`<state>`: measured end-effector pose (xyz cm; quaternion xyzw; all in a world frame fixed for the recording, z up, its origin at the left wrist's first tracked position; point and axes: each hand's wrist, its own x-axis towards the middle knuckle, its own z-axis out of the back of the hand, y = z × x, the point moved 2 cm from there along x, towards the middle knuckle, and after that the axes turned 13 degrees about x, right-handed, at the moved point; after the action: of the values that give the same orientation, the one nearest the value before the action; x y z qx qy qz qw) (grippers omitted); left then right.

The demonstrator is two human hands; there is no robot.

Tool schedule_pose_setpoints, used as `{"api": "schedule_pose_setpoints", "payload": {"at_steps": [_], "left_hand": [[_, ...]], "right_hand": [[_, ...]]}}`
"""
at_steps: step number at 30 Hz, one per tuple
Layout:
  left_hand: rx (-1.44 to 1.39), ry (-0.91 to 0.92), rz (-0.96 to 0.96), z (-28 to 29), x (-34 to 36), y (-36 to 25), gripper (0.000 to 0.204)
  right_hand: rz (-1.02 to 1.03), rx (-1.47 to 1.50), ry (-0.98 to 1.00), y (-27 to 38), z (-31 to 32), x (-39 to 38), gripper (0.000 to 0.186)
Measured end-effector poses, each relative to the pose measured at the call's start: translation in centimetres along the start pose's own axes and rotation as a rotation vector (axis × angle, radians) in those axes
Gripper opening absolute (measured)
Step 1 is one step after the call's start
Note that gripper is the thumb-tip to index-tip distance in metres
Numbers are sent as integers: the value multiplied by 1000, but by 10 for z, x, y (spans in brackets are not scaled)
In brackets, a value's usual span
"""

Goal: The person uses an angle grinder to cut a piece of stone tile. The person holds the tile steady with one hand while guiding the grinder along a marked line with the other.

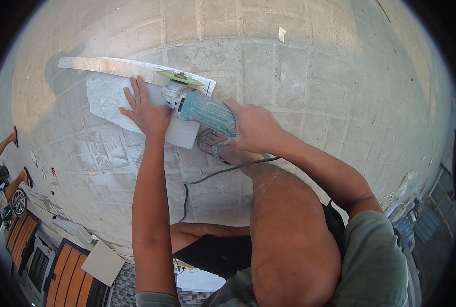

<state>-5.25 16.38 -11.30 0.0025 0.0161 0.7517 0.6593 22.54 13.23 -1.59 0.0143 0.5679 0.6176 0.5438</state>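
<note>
My right hand (256, 127) is wrapped round the rear body of a teal angle grinder (206, 110). Its thin green disc (182, 78) lies over a long pale tile strip (92, 65) near that strip's right end; whether it touches cannot be made out. Fingers spread, my left hand (150, 113) presses flat on a whitish slab (106, 97) with a rough, broken left side, just left of the grinder's head. The slab lies along the near side of the strip, on the ground.
A black power cord (223, 172) runs from near my right wrist across the paving (340, 71). My sandalled foot (217, 146) is close beside the slab. At the lower left stand wood-slatted panels (69, 273) and a square tile (103, 262). Another person's leg (3, 148) shows at far left.
</note>
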Motion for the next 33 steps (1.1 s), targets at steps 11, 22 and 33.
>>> {"api": "schedule_pose_setpoints", "payload": {"at_steps": [11, 22, 33], "left_hand": [[0, 0, 3, -2, 0, 2, 116], [14, 5, 9, 0, 1, 1, 114], [16, 4, -2, 0, 0, 0, 115]], "right_hand": [[-43, 33, 5, -4, 2, -6, 71], [-43, 23, 25, 0, 3, -4, 65], [-21, 6, 4, -8, -2, 0, 73]]}}
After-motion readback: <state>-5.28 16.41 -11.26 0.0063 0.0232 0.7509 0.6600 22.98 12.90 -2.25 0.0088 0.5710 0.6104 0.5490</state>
